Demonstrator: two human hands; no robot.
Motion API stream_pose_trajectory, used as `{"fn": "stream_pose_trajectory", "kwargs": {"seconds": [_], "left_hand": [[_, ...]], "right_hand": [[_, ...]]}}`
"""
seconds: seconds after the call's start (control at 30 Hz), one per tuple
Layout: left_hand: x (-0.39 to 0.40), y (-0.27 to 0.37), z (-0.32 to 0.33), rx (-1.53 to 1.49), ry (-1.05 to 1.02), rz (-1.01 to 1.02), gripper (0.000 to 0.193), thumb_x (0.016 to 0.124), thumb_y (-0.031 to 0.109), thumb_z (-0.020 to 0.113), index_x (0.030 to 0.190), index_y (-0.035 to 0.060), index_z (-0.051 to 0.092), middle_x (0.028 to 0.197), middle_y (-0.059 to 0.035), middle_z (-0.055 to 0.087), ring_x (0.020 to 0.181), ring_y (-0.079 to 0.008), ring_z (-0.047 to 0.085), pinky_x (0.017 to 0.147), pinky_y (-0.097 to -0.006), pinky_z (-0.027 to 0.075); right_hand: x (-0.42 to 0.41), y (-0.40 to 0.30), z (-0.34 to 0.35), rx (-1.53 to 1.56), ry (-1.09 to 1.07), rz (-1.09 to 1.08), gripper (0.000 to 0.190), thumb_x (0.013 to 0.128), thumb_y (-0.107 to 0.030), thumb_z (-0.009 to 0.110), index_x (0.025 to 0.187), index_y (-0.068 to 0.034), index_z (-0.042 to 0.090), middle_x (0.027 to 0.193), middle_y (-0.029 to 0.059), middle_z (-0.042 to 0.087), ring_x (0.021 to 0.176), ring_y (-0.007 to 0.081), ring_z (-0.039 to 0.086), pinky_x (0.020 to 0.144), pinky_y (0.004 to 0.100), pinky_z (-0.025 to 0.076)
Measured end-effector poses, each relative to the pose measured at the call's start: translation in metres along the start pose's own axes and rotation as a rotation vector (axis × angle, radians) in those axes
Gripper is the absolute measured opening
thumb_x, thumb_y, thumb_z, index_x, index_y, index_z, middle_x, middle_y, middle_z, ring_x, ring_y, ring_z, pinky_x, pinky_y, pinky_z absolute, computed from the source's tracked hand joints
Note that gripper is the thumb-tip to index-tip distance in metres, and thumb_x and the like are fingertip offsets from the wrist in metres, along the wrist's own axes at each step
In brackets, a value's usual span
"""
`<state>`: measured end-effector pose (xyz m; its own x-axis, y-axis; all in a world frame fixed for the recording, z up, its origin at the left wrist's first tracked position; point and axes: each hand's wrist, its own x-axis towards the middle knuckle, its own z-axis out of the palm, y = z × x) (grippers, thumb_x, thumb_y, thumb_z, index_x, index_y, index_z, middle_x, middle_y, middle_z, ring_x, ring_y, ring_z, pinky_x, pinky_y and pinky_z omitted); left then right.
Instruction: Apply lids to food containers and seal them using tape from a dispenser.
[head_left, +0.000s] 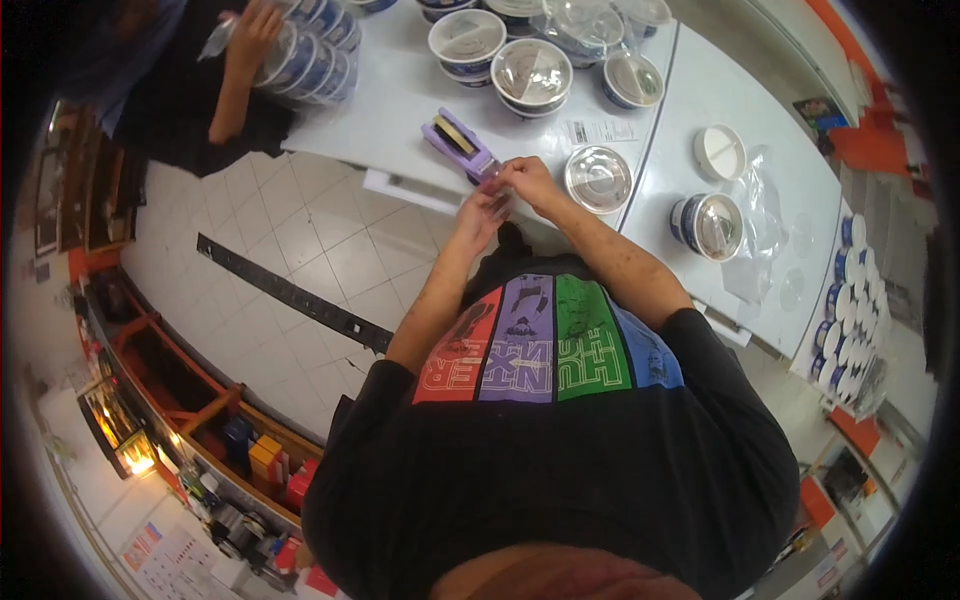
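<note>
My left hand (481, 217) and my right hand (526, 182) meet at the table's front edge, fingertips close together. Just beyond them lies a purple tape dispenser (457, 142) with a roll of yellowish tape (453, 135). Its cutting end is beside my fingers. Whether a strip of tape is between the fingertips is too small and blurred to tell. To the right of my right hand stands a round container with a clear lid (598, 180). A printed paper slip (602, 131) bearing writing lies behind that container.
Several lidded paper bowls (532, 75) stand at the back. A co-worker's hand (255, 37) is on bagged bowls (315, 60) at the left. The right table holds a white divided bowl (720, 152), a lidded bowl (718, 227) and a clear plastic bag (757, 225).
</note>
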<state>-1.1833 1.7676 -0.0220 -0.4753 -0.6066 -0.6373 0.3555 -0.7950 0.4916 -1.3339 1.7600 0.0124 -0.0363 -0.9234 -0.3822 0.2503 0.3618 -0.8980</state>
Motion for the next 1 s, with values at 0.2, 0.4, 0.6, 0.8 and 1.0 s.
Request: {"fn": "stream_pose_trajectory", "kwargs": {"seconds": [0.2, 0.4, 0.6, 0.8, 1.0], "left_hand": [[0.001, 0.001, 0.008, 0.249, 0.001, -0.026, 0.052, 0.089, 0.015, 0.046, 0.139, 0.0175, 0.029, 0.125, -0.0057, 0.048, 0.113, -0.0209, 0.048, 0.090, -0.0439, 0.040], [0.016, -0.001, 0.016, 0.545, -0.041, -0.020, 0.046, 0.089, 0.024, 0.055, 0.130, 0.0072, 0.043, 0.112, -0.0095, 0.057, 0.101, -0.0196, 0.058, 0.077, -0.0337, 0.049], [0.028, -0.011, 0.096, 0.713, -0.090, 0.005, 0.037, 0.088, 0.023, 0.062, 0.113, -0.0033, 0.053, 0.099, -0.0116, 0.062, 0.085, -0.0228, 0.066, 0.067, -0.0300, 0.053], [0.034, -0.043, 0.098, 0.479, -0.231, -0.126, 0.032, 0.090, 0.019, 0.059, 0.105, -0.0087, 0.051, 0.100, -0.0190, 0.060, 0.090, -0.0252, 0.064, 0.077, -0.0340, 0.055], [0.034, -0.048, 0.101, 0.629, -0.191, -0.009, 0.059, 0.082, 0.025, 0.071, 0.121, -0.0049, 0.040, 0.114, -0.0218, 0.053, 0.100, -0.0285, 0.059, 0.084, -0.0356, 0.051]], "right_hand": [[0.000, 0.010, 0.002, -0.698, 0.356, -0.101, 0.016, 0.071, -0.009, 0.059, 0.072, 0.005, 0.067, 0.064, 0.0204, 0.064, 0.062, 0.0250, 0.067, 0.061, 0.0363, 0.054], [-0.091, -0.016, -0.038, -0.187, 0.248, -0.104, 0.024, 0.078, -0.021, 0.069, 0.083, 0.002, 0.069, 0.069, 0.0088, 0.065, 0.062, 0.0151, 0.063, 0.054, 0.0258, 0.048], [-0.156, 0.002, -0.069, 0.449, 0.528, 0.235, 0.023, 0.080, -0.024, 0.071, 0.091, -0.004, 0.067, 0.080, 0.0010, 0.061, 0.060, 0.0087, 0.056, 0.049, 0.0206, 0.040], [-0.147, 0.014, -0.065, 0.586, 0.620, 0.203, 0.029, 0.078, -0.027, 0.074, 0.091, -0.003, 0.066, 0.080, 0.0006, 0.059, 0.057, 0.0075, 0.054, 0.046, 0.0213, 0.039], [-0.135, 0.026, -0.076, 0.479, 0.672, 0.403, 0.031, 0.076, -0.036, 0.075, 0.090, -0.010, 0.065, 0.081, -0.0023, 0.057, 0.059, 0.0084, 0.052, 0.051, 0.0234, 0.040]]}}
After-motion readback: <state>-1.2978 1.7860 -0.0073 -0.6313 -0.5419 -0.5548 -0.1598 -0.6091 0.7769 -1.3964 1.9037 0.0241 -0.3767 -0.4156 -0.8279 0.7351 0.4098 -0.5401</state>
